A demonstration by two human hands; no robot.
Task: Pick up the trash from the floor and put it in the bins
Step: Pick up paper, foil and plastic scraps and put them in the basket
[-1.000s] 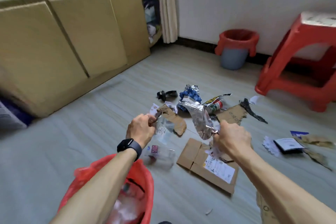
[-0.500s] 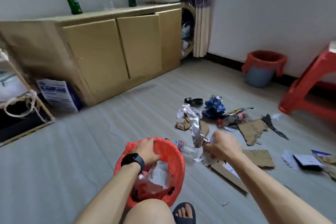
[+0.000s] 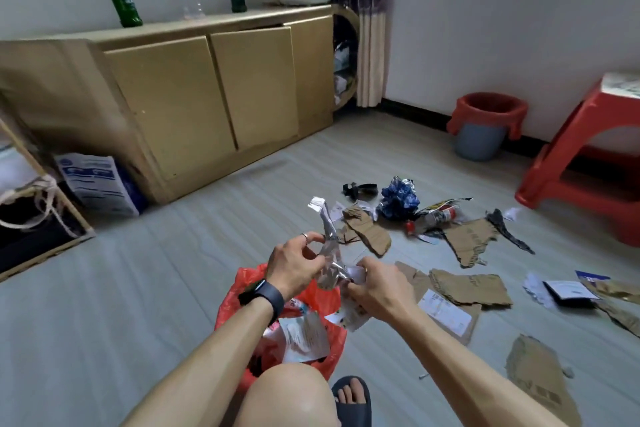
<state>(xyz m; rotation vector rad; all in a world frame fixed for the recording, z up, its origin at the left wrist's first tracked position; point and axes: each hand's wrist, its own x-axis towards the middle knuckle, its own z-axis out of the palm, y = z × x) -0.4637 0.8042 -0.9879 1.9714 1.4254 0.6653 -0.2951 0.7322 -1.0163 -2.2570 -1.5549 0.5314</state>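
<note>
Foil wrapper: was pinched between fingers of left hand and right hand, likely for crumpling.
Finger state: curled, clamped on wrapper.
Red-lined bin: was positioned below fingers, for dropping.

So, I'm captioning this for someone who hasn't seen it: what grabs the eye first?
At centre, the left hand and right hand grip crumpled foil above a red-bagged bin. Torn cardboard litters the floor to their right, with a red stool at the far right.
</note>
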